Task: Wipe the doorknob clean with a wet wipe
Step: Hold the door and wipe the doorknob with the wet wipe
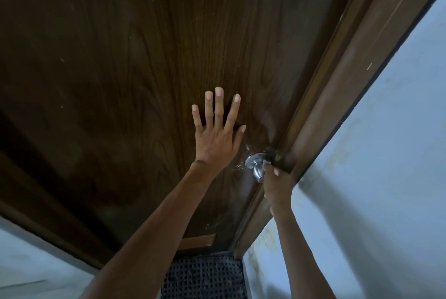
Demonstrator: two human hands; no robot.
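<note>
Right hand [277, 186] at doorknob [255, 171], seemingly a wipe [266, 161] in fingers [275, 172]

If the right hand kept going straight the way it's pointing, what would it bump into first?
The doorknob. The right hand points up at it, pinching what looks like a wipe, which seems to touch the knob, though depth is hard to judge.

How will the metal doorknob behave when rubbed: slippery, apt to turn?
Likely slippery: the doorknob looks smooth, shiny. Being round, it may turn under the wet wipe in the right hand. It seems rigid, fixed to the door.
</note>
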